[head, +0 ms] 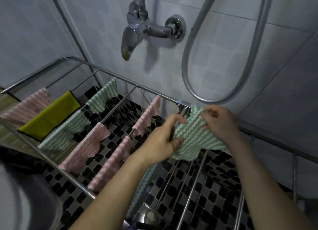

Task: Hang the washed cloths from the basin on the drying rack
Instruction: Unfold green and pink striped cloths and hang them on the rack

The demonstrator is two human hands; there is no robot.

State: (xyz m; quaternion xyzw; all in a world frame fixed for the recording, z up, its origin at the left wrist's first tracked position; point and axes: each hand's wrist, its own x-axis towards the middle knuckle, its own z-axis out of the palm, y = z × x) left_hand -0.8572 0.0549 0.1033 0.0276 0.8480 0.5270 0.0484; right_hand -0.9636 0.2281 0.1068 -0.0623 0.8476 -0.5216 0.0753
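Tiled shower wall is backing a steel drying rack point(80, 186); left grip point(160, 141) and right grip point(218, 122) are both grasping one green wavy-striped cloth point(193, 138), a pink cloth point(150, 115) hanging near the left grip.

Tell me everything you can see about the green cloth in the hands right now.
The green cloth carries white wavy stripes and looks like soft, fleecy fabric with a scalloped edge. It is rumpled, spread above the thin bars of the drying rack near the wall rail. The left hand grips its near side, thumb on top; the right hand pinches its far corner. One end hangs down below the left forearm. Whether it rests on a bar cannot be told.
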